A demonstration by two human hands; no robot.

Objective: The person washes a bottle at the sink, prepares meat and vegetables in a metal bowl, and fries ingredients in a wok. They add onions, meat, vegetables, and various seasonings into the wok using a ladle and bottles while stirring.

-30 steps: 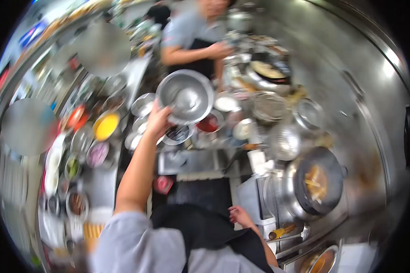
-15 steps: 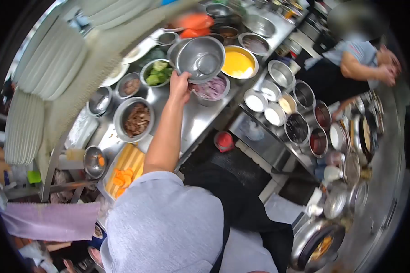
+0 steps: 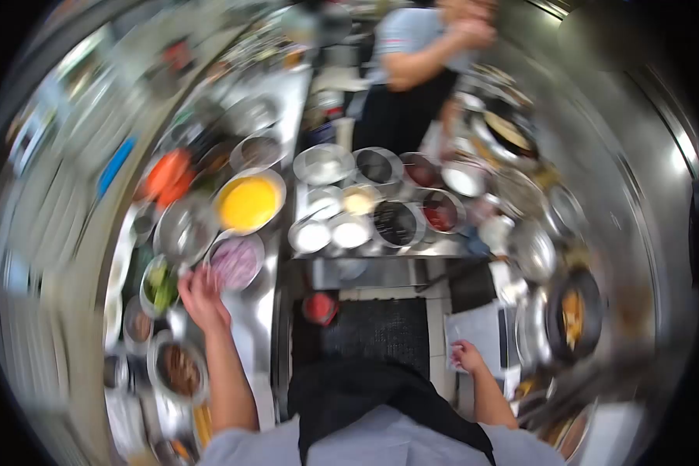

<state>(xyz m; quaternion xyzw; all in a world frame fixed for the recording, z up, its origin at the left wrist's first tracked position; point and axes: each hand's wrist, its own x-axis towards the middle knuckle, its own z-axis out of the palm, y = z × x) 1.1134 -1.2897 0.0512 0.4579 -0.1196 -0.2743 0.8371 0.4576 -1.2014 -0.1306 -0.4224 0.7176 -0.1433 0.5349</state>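
Steel counters flank the floor, a long one at left (image 3: 245, 334) and a shorter one across the far end, its front edge (image 3: 462, 248) well apart from the apron (image 3: 365, 400). Between them, a dark floor mat (image 3: 380, 330) leaves open standing room, with only a small red tub (image 3: 320, 308) near its far left corner. Past the far counter stands another person (image 3: 415, 66). At right, a wok (image 3: 590, 299) holds food. Along the left counter's inner edge sit a steel bowl (image 3: 182, 233) and, just beside it, chopped purple onion (image 3: 237, 262) and cut greens (image 3: 161, 289). Near their rims is the left hand (image 3: 204, 299), fingers slightly apart; blur hides whether it touches any bowl. Clear of the counters, the right hand (image 3: 466, 356) hangs loosely curled around nothing.
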